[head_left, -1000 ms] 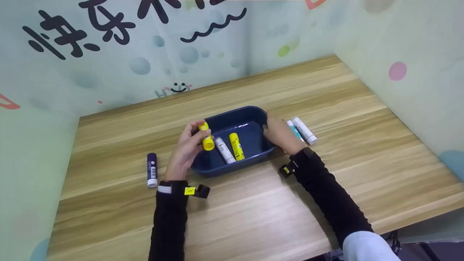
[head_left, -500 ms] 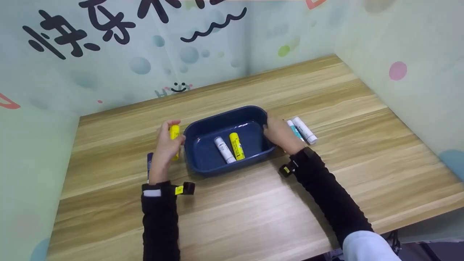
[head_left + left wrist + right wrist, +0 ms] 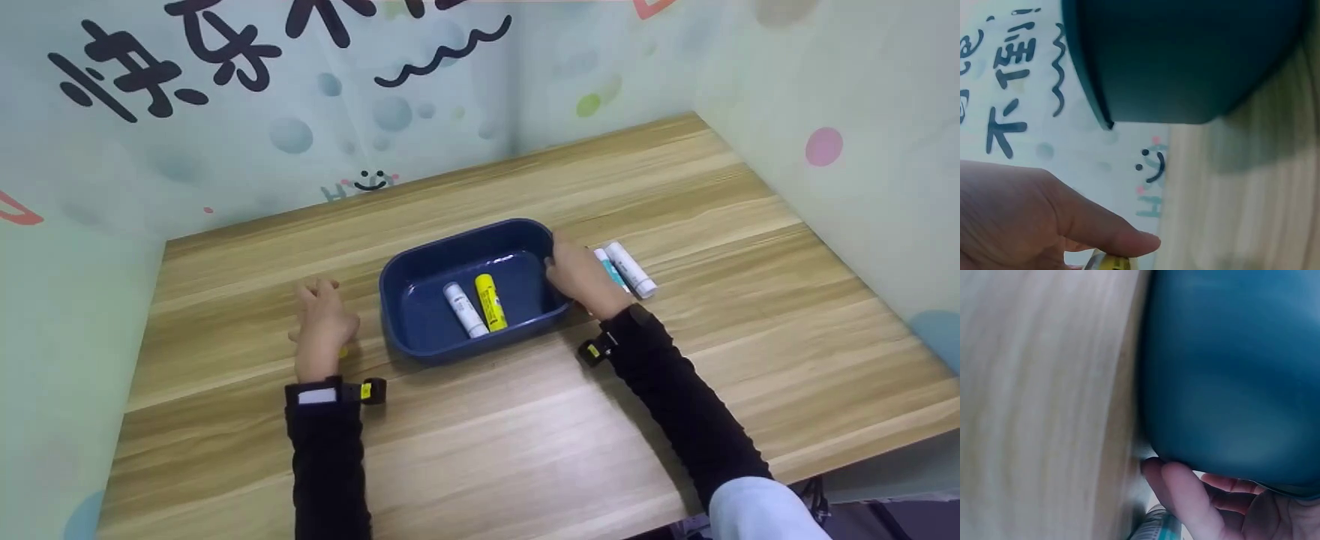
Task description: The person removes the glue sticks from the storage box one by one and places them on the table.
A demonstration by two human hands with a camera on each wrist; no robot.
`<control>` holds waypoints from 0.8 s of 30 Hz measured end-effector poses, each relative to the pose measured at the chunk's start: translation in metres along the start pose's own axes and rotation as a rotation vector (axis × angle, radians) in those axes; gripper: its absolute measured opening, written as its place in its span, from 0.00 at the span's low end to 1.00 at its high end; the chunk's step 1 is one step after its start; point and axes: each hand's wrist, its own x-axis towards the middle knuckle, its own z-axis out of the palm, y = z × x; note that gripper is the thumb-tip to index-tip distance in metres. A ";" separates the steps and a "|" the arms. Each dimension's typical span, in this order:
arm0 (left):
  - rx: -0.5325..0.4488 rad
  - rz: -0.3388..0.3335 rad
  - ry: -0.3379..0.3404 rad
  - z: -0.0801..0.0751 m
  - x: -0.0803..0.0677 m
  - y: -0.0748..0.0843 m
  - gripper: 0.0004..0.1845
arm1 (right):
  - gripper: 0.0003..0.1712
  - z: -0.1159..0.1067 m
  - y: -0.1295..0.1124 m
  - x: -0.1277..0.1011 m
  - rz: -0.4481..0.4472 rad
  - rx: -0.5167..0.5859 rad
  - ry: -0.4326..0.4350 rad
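The wooden table (image 3: 525,420) carries a dark blue tray (image 3: 420,330) near its middle, its long axis running left to right with a slight tilt up toward the right. The right hand (image 3: 581,279) grips the tray's right rim, fingers curled over the edge; the right wrist view shows fingertips (image 3: 1185,495) against the tray's outer wall. The left hand (image 3: 322,324) lies on the table just left of the tray, apart from it, fingers spread and relaxed, covering a yellow glue stick (image 3: 343,351), of which only a sliver shows by the palm; the left wrist view shows its yellow end (image 3: 1113,262) under the thumb, too little to tell which way it points. Inside the tray lie a white glue stick (image 3: 465,310) and a second yellow stick (image 3: 490,302), side by side, both pointing away from the person. Two white sticks (image 3: 628,268) rest on the table just beyond the right hand.
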 end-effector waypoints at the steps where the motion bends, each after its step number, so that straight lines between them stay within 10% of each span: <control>1: 0.000 -0.009 -0.007 0.001 0.000 -0.001 0.36 | 0.20 0.000 0.000 0.000 0.003 0.000 -0.002; 24: 0.118 0.027 0.086 0.011 0.012 -0.020 0.31 | 0.23 -0.002 -0.001 0.001 0.027 0.029 -0.041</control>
